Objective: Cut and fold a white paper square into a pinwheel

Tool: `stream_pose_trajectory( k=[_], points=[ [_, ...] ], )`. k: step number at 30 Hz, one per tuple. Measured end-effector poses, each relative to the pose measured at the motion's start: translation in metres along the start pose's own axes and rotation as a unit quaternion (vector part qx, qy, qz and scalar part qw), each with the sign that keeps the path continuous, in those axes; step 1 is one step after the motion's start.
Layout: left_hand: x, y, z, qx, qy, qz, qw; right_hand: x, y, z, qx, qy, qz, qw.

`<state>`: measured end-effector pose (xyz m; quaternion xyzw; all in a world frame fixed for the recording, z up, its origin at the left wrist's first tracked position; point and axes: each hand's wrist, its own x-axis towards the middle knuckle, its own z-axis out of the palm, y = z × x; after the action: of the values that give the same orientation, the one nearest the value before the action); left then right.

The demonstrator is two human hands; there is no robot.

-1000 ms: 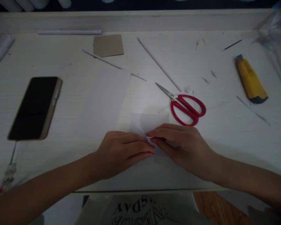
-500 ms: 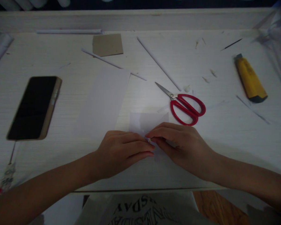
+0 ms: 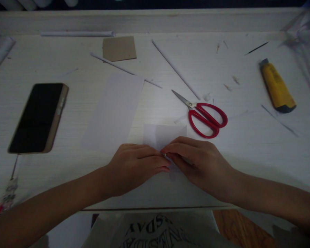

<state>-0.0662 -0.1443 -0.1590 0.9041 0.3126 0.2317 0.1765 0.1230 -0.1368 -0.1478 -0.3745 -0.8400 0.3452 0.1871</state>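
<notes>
Close to the table's front edge, a small sheet of white paper [image 3: 161, 135] lies under both my hands. My left hand [image 3: 138, 168] reaches in from the left, its fingers together and their tips pressed on the paper. My right hand [image 3: 198, 158] meets it with thumb and forefinger in a pinch at a small pale bit of the paper; the fingers hide most of that spot. The fingertips of both hands nearly touch. Just beyond my right hand rest scissors with red handles [image 3: 208, 120], blades pointing away to the left.
A larger white sheet [image 3: 113, 110] lies left of centre, and a phone [image 3: 37, 117] farther left. Thin paper rolls [image 3: 175, 69], a grey-brown card [image 3: 119, 49] and paper scraps lie toward the back. On the right is a yellow tube [image 3: 277, 86].
Hardly anything differs. My right hand has shifted very slightly, with its fingertips still at the same spot on the paper; the whole view has moved a few pixels.
</notes>
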Motion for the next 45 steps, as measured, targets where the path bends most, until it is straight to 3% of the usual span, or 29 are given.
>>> stream_pose_trajectory(
  k=[15,22,34,45],
  points=[
    [-0.0039,-0.0022,0.0002,0.043,-0.028,0.048,0.998,0.0021,0.0006,0.0009,0.04,0.009,0.019,0.999],
    [-0.0044,-0.001,0.0,0.044,-0.036,0.038,0.998,0.0019,0.0009,0.0013,0.029,0.009,0.012,0.999],
    [-0.0053,-0.004,0.0023,0.042,0.014,0.064,0.997,0.0005,-0.0001,0.0028,0.037,0.038,0.019,0.998],
    [0.0021,0.002,-0.0045,0.026,0.039,0.02,0.999,-0.0005,-0.003,-0.0029,-0.02,0.048,-0.031,0.998]
  ],
)
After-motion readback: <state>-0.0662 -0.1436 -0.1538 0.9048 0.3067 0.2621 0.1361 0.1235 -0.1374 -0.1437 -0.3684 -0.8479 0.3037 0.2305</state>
